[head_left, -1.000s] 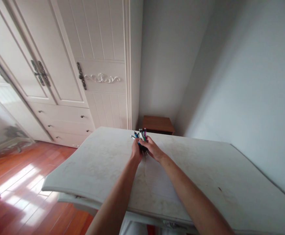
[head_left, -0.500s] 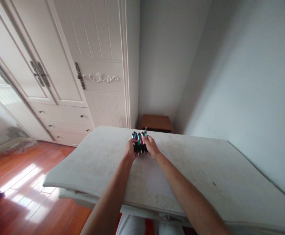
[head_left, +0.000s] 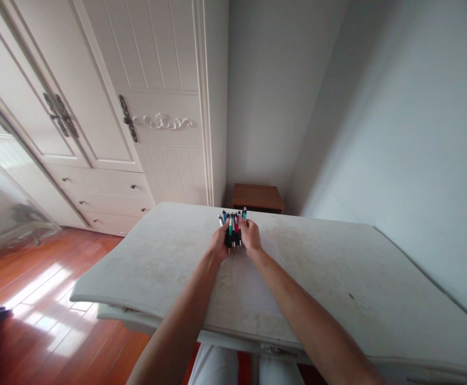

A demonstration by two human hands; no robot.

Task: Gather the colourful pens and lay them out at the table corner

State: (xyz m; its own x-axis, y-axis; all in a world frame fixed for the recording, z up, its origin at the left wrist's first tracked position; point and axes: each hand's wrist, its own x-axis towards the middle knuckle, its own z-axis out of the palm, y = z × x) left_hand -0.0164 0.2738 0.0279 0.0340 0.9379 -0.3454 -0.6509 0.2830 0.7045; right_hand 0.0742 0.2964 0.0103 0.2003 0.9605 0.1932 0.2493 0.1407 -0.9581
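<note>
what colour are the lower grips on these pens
The visible grips look black, clearest in the head view.

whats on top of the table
A sheet of paper, partly hidden by the right forearm, and a dark mark. The left hand and right hand hold pens; what they cover can't be seen.

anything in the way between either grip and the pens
Nothing visible: the left grip and right grip hold the bunch of pens directly, one at each side. The pale sheet on the tabletop lies nearer the person, not between grip and pens.
</note>
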